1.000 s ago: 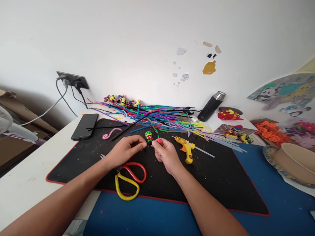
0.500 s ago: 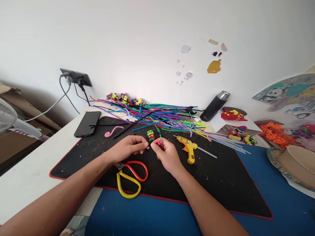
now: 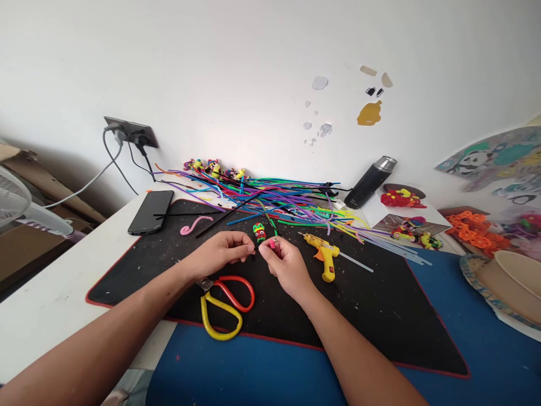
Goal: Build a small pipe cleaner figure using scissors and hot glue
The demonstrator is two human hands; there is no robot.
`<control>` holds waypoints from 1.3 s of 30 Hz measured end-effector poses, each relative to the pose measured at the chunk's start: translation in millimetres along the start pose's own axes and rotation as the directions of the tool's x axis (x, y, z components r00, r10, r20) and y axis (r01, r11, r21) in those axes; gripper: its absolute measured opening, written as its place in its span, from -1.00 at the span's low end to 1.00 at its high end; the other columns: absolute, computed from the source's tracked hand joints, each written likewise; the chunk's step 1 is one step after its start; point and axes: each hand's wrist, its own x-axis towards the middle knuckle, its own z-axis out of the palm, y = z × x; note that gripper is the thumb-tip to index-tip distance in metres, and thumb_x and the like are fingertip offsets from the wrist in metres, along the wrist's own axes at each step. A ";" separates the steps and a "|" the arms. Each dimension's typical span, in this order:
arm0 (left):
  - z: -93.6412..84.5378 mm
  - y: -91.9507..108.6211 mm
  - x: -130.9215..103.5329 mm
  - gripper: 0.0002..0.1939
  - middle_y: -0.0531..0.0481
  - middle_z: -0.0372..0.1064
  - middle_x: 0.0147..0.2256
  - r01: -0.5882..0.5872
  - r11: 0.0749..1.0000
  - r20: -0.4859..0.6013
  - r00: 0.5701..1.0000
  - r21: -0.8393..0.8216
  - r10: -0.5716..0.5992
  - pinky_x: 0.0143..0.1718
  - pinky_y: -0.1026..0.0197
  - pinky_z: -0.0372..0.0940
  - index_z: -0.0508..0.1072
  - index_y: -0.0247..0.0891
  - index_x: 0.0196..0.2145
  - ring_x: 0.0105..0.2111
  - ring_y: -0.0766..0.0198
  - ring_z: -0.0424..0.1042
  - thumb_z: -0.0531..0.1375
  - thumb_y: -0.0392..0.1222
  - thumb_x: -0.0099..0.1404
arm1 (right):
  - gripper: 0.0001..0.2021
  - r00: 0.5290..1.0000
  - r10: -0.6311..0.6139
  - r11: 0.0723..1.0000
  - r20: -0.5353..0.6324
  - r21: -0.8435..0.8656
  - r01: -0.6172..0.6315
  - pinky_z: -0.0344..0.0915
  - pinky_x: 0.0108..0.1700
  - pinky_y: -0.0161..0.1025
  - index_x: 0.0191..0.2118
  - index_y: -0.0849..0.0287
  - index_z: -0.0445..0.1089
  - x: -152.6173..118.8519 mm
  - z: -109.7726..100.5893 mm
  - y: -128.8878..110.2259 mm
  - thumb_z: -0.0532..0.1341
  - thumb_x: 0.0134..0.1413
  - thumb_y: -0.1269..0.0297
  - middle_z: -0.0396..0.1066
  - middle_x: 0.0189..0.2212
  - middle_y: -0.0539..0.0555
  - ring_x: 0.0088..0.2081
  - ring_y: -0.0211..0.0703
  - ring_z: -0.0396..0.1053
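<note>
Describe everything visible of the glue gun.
The glue gun is yellow and plastic-looking, with brownish marks near the nozzle, an orange trigger and a red patch on the grip. A translucent stick protrudes from its back. It lies on its side on the black mat, right of the right hand; neither hand touches it.

On my desk [image 3: 54, 270] I count one small face [image 3: 259, 232] with two eyes, one phone [image 3: 151, 212], one glue gun [image 3: 324, 252], one flask [image 3: 371, 182], one black mat [image 3: 304, 332] and one pair of scissors [image 3: 228, 304] with two loops, one red, one yellow. I see one pink curl [image 3: 195, 226]. One wall socket [image 3: 128, 125] takes two plugs [image 3: 141, 139]. One fan [image 3: 51, 222] stands to my left. The coloured stems [image 3: 274, 194] are many, too tangled for me to number.
</note>
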 end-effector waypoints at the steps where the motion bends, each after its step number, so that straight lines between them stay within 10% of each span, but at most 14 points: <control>1: -0.2 -0.3 0.5 -0.52 0.09 0.29 -0.52 0.001 1.000 -0.019 1.000 -0.006 -0.001 -0.48 0.27 0.06 0.51 -0.23 -0.39 -0.52 0.32 0.19 0.34 0.30 0.19 | -0.64 1.000 0.018 0.998 0.004 0.061 -0.018 -0.04 -0.55 -0.29 -0.28 0.13 0.42 0.6 0.0 0.2 0.34 0.20 -0.11 0.08 -0.60 -0.16 -0.59 -0.31 0.00; 7: -3.3 -6.8 3.6 -0.54 0.11 0.27 -0.49 -0.062 0.992 -0.128 0.991 -0.110 0.048 -0.46 0.28 0.06 0.48 -0.26 -0.37 -0.50 0.36 0.16 0.34 0.25 0.22 | -0.52 0.995 0.093 0.964 0.039 0.245 -0.099 -0.21 -0.57 -0.31 -0.28 0.16 0.41 0.8 1.2 -3.7 0.38 0.11 -0.22 0.02 -0.61 -0.20 -0.63 -0.39 -0.12; 19: -0.4 1.5 1.5 -0.56 0.13 0.23 -0.51 -0.124 0.992 -0.182 0.976 -0.036 0.116 -0.45 0.27 0.08 0.44 -0.25 -0.39 -0.50 0.35 0.13 0.31 0.22 0.25 | -0.42 0.981 0.082 0.993 0.177 0.073 -0.096 -0.14 -0.56 -0.29 -0.43 0.10 0.28 -5.8 15.3 6.9 0.28 0.14 -0.38 0.04 -0.60 -0.14 -0.58 -0.32 -0.07; 39: 5.2 -0.2 -0.3 -0.57 0.10 0.28 -0.50 -0.121 0.992 -0.116 0.985 0.031 0.124 -0.45 0.26 0.12 0.48 -0.23 -0.38 -0.48 0.30 0.19 0.27 0.24 0.27 | -0.62 0.997 0.071 0.961 0.008 -0.270 -0.067 -0.11 -0.51 -0.25 -0.53 0.07 0.11 -2.4 26.6 8.2 0.16 0.26 0.06 0.12 -0.70 -0.12 -0.61 -0.27 0.03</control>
